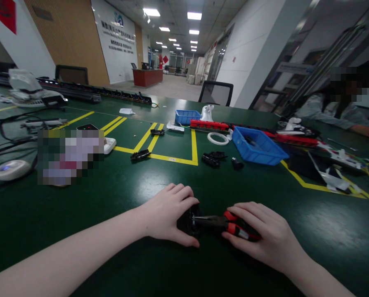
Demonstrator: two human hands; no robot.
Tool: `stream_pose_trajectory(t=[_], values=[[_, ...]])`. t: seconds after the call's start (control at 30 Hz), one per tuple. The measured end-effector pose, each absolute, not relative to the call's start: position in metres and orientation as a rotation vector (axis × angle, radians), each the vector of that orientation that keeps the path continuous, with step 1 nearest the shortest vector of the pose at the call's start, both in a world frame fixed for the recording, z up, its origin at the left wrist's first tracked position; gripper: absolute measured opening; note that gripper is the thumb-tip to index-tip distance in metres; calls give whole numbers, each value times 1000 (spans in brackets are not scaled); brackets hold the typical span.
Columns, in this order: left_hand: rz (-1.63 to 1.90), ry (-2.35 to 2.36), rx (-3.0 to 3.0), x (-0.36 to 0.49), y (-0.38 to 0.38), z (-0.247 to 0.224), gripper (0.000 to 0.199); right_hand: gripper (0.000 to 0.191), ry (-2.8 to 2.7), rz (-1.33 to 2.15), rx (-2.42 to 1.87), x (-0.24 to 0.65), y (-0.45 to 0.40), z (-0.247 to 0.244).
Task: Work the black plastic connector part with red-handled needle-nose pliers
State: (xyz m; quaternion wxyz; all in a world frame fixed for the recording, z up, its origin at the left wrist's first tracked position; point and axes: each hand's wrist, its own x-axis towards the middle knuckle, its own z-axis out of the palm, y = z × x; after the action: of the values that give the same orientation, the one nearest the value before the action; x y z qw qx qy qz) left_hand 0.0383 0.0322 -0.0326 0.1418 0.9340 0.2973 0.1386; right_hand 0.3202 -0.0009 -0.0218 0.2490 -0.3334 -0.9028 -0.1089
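Observation:
Low over the green tabletop, my left hand grips a small black plastic part between thumb and fingers; much of that part is hidden by the hand. My right hand is closed around the red and black handles of a pair of pliers. The jaws of the pliers point left and meet the black part's right side. Whether they clamp anything there I cannot tell. Beyond the hands lie more black parts, with a small black piece to their right.
A blue bin holding dark pieces stands at the back right, near a white ring and a smaller blue bin. Yellow tape marks the green table. Cables and a white mouse lie left. A person sits far right.

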Motion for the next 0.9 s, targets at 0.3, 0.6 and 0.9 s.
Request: stream_pose_trajectory(t=[0.3,0.6,0.9], values=[[392,849,2701,38,32,-33,80,29,-2449,-464,-857,319,-1,-22],[395,849,2714,39,33,-33,82,31,-2446,-398,-907,318,-2,-31],[393,837,2716,38,32,-33,80,31,-2464,-431,-869,322,0,-24]])
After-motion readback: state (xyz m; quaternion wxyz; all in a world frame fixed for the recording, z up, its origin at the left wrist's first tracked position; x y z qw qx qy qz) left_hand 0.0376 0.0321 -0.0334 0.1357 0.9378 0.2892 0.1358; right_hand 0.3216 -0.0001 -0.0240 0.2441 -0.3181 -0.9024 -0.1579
